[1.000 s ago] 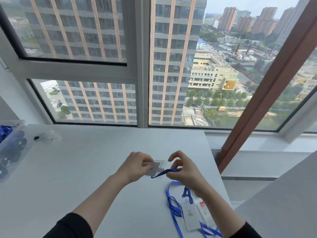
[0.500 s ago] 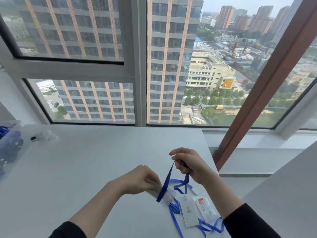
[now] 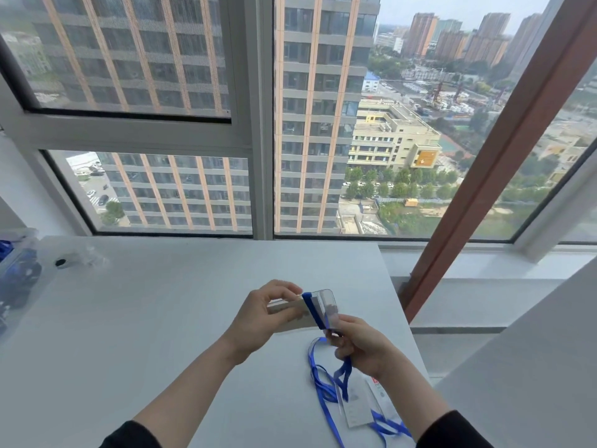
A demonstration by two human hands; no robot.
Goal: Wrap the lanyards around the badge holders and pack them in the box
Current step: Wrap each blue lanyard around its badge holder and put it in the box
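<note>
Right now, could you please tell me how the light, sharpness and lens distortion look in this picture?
Head view: soft, even daylight through the window, no hard shadows on the white table; the wide lens bows the window frame; the left hand, right hand, badge holder and blue lanyard look sharp, the clear box at the left edge smeared.

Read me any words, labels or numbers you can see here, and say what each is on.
None can be read.
Red label on the loose card: too blurred.
Grey print on the held badge holder: too blurred.
Orange sign on the yellow building outside: too small.
</note>
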